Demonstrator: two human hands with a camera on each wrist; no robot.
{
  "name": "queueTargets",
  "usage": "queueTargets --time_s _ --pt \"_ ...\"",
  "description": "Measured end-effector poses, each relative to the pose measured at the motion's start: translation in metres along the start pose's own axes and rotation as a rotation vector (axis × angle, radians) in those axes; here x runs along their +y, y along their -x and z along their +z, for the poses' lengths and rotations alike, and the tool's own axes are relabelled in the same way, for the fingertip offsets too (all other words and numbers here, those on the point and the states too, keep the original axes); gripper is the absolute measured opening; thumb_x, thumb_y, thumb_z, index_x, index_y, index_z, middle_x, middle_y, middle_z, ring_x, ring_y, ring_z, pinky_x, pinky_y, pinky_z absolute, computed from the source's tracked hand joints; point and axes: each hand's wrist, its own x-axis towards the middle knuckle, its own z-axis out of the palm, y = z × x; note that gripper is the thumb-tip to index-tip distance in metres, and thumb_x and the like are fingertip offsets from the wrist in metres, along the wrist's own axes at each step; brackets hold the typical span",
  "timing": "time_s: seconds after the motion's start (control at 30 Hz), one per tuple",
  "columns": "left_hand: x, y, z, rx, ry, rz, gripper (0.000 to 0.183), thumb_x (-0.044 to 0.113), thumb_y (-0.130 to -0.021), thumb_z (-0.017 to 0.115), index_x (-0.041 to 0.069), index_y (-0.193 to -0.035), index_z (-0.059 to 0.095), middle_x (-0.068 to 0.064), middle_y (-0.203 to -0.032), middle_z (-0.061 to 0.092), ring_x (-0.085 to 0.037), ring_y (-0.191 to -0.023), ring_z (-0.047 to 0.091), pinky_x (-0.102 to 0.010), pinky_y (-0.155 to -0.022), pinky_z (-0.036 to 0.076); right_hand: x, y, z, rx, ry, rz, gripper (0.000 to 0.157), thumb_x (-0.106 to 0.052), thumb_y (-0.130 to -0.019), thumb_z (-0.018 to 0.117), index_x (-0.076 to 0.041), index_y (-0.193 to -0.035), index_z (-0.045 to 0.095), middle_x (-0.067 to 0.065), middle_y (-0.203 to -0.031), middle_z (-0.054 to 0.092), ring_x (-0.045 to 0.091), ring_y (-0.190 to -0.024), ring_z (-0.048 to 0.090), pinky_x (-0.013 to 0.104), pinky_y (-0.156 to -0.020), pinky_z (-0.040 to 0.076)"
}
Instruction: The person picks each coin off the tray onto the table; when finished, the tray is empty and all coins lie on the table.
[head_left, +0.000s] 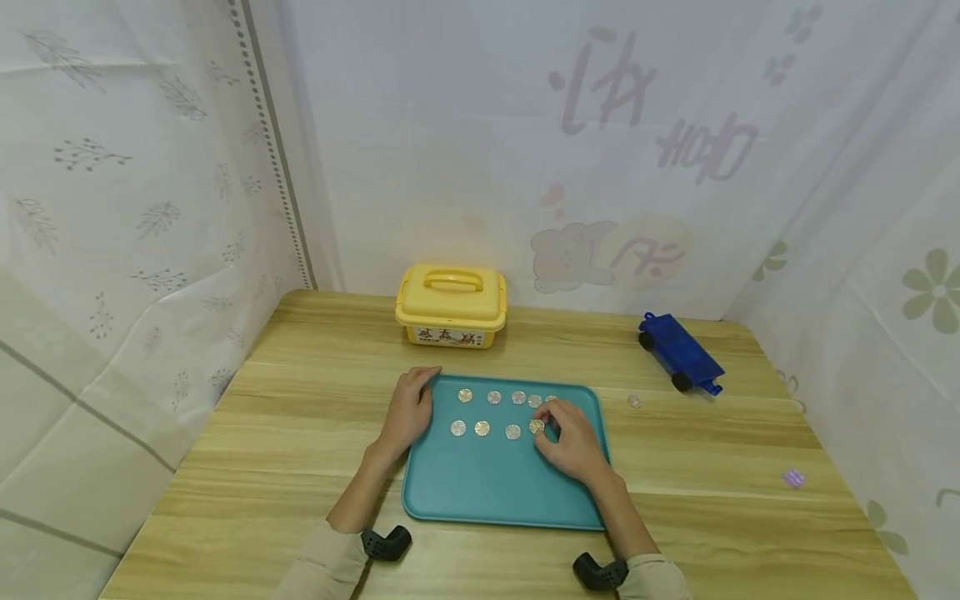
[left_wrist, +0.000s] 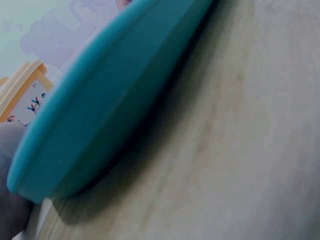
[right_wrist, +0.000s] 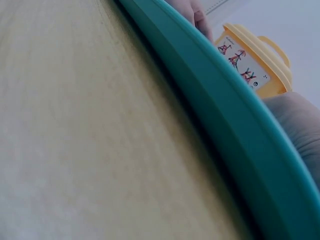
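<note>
A teal tray (head_left: 495,492) lies on the table, with two rows of small shiny coins in gold and silver tones. My right hand (head_left: 573,446) reaches over the tray's right side and pinches a gold coin (head_left: 536,426) between thumb and index finger, at the right end of the nearer row. Beside it is a silver coin (head_left: 513,432). The rightmost coin (head_left: 551,399) of the far row is partly hidden by the right hand. My left hand (head_left: 409,410) rests on the tray's left rim near the far corner. Both wrist views show mainly the tray's outer wall (left_wrist: 105,100).
Behind the tray stands a yellow lidded box (head_left: 452,308) with a handle. A blue wheeled toy cart (head_left: 681,350) sits at the back right. A small clear piece (head_left: 634,401) and a purple piece (head_left: 793,477) lie right of the tray. Printed cloth hangs around the table.
</note>
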Motion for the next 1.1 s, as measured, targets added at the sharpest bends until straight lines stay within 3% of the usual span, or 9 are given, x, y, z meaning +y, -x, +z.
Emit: queueTargets --time_s 0.3,0.6,1.1 --pt "0.0014 0.0003 0.0004 0.004 -0.006 -0.015 0.038 -0.006 -0.097 0.048 -0.001 -0.131 0.062 -0.019 -0.127 0.062 -0.035 -0.116 0.054 -0.050 -0.099 0.048 0.0001 0.0003 0.0004 0.010 -0.039 0.011 0.018 -0.004 -0.080 0.069 -0.018 -0.089 0.063 -0.009 -0.076 0.052 0.005 -0.069 0.044 0.030 -0.074 0.033" --pt "0.0008 -0.0006 0.0030 0.035 -0.051 -0.021 0.035 -0.005 -0.096 0.049 -0.001 -0.126 0.066 -0.020 -0.120 0.063 -0.036 -0.107 0.051 -0.049 -0.092 0.048 0.0002 0.0005 0.0010 0.020 -0.074 0.025 0.014 -0.004 -0.083 0.069 -0.016 -0.090 0.065 -0.010 -0.076 0.054 0.006 -0.068 0.045 0.029 -0.073 0.032" --pt "0.0020 0.0001 0.0022 0.027 -0.045 -0.029 0.035 -0.005 -0.096 0.049 -0.002 -0.126 0.066 -0.020 -0.121 0.064 -0.036 -0.108 0.052 -0.049 -0.093 0.048 0.0015 0.0008 0.0016 0.051 -0.106 0.033 0.015 -0.004 -0.084 0.070 -0.017 -0.089 0.067 -0.012 -0.074 0.055 0.004 -0.067 0.046 0.029 -0.072 0.032"
